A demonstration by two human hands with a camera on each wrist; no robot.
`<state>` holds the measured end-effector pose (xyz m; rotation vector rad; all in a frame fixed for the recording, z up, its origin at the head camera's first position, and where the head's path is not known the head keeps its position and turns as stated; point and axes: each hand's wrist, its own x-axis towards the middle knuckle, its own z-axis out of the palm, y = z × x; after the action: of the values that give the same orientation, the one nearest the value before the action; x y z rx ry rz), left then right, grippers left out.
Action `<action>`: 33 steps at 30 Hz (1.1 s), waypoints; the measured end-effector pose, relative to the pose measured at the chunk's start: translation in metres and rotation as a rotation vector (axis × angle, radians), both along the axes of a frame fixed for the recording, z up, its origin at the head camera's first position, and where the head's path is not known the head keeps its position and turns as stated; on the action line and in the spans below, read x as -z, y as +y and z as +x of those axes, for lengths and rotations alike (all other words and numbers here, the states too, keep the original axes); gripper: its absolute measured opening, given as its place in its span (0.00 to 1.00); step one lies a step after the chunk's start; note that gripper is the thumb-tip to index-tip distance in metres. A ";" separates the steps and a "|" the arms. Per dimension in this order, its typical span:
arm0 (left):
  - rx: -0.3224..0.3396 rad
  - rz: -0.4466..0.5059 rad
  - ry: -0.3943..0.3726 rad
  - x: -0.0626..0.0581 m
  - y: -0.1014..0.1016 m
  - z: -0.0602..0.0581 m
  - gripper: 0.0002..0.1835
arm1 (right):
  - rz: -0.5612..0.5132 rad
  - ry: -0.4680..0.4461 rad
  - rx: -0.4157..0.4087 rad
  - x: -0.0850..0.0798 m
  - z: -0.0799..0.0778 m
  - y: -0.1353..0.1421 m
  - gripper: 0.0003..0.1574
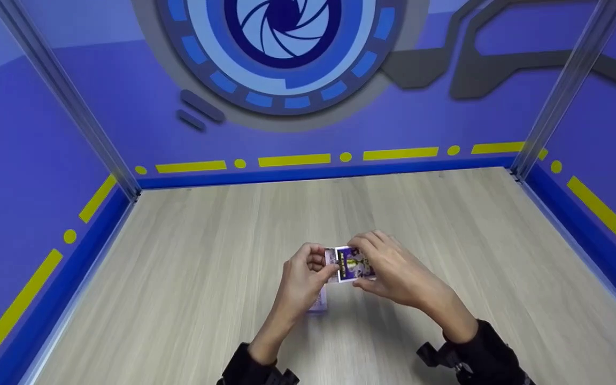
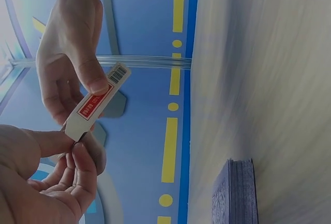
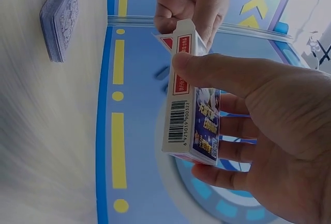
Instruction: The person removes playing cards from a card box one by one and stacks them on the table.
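A small printed playing-card box (image 1: 357,265) is held up above the table between both hands. My right hand (image 1: 396,272) grips its body, thumb on the narrow side with the barcode, fingers behind, as the right wrist view shows. At the other end my left hand (image 1: 298,280) pinches the box's end between thumb and fingers. A flap (image 3: 164,40) sticks out there, partly covered by the left fingers. What the box contains is hidden. Below the hands, a deck of cards (image 3: 62,19) lies stacked on the table, partly covered by the left hand in the head view.
The wood-grain table (image 1: 206,267) is bounded by blue printed panels (image 1: 286,144) at the back and both sides. Metal corner posts (image 1: 564,91) stand at the back. Black straps with devices (image 1: 479,353) sit on both wrists.
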<state>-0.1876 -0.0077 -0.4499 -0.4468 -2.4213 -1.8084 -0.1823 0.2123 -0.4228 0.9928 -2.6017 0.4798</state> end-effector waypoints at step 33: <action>0.046 0.087 0.000 -0.022 -0.028 -0.005 0.29 | -0.126 -0.016 0.103 -0.008 -0.011 0.032 0.40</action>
<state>-0.1927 -0.0360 -0.4283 -0.4978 -2.3403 -1.9232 -0.1932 0.2447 -0.4147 0.8130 -2.5847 0.6188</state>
